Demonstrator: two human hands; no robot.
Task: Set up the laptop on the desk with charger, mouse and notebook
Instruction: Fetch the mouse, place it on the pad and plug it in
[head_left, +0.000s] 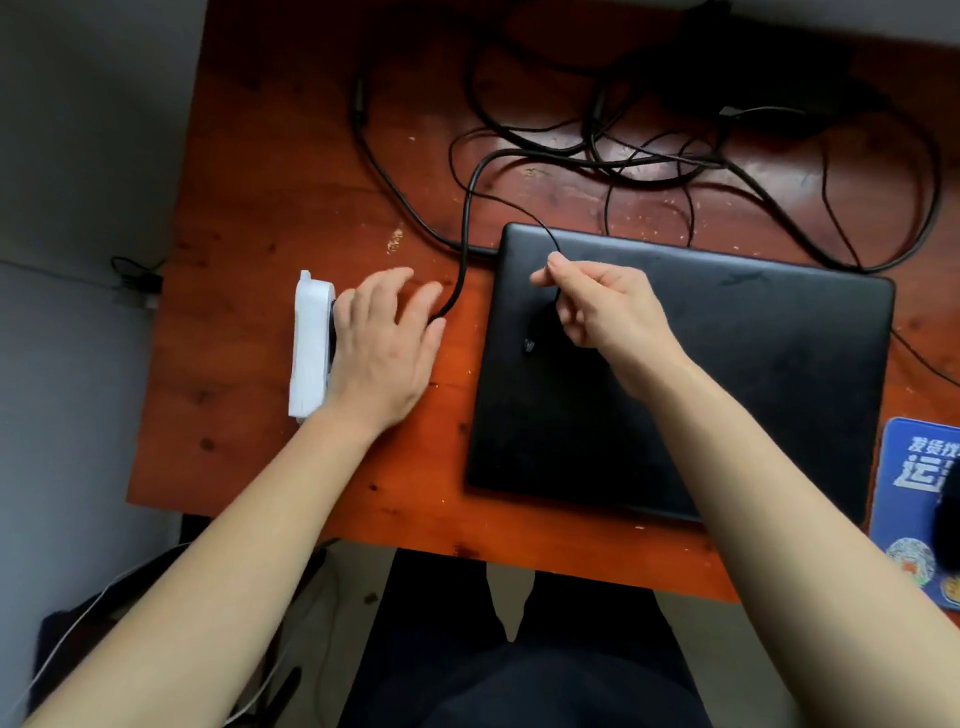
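A closed black laptop (727, 395) lies on the wooden desk (249, 415). My right hand (608, 306) hovers over its lid and pinches a thin black cable (519, 213); the cable's small connector (529, 344) dangles just above the lid. My left hand (384, 343) lies with fingers spread over a black plug (332, 325) at the white power strip (310, 343). A thicker black cable (464, 249) comes out from under its fingers and runs toward the back. A dark charger brick (753, 78) sits at the far edge among tangled cables.
A blue mouse pad (914, 467) with a dark mouse (948, 519) is cut off at the right edge. Loose cables (649, 156) sprawl across the back of the desk. My legs are below the desk's front edge; a dark bag and white wires lie on the floor at the left.
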